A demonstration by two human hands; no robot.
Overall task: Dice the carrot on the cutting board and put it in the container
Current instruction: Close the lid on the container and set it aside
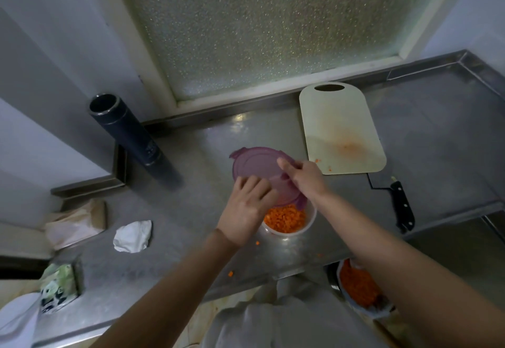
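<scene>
Your left hand (247, 208) grips the near-left edge of the purple lid (257, 164), fingers curled over its rim. Your right hand (303, 178) holds the lid's right edge, thumb lying across the top and fingers tucked under. The lid sits tilted over the far part of the container (310, 220), with its near part uncovered. You cannot tell whether the lid touches the rim.

The diced carrot (285, 219) is in the container, filling it close to the top. The container stands on the steel counter (191, 211), right in front of you and between your forearms.

The board (341, 118) lies farther back and to your right, flat on the counter, its handle hole toward the window (259, 28). It carries an orange stain and two small carrot bits near its front edge. The knife (401, 205) rests on the counter just beside the board's near right corner, black handle toward you.

A few loose carrot bits (230, 274) lie on the counter near your left arm. A dark flask (123, 126) stands at the back left. Near the left edge you have a crumpled tissue (133, 236), a pale bag (76, 222) and a green packet (57, 287). Below the counter edge, partly hidden by your right arm, a bowl (358, 285) holds more orange pieces.
</scene>
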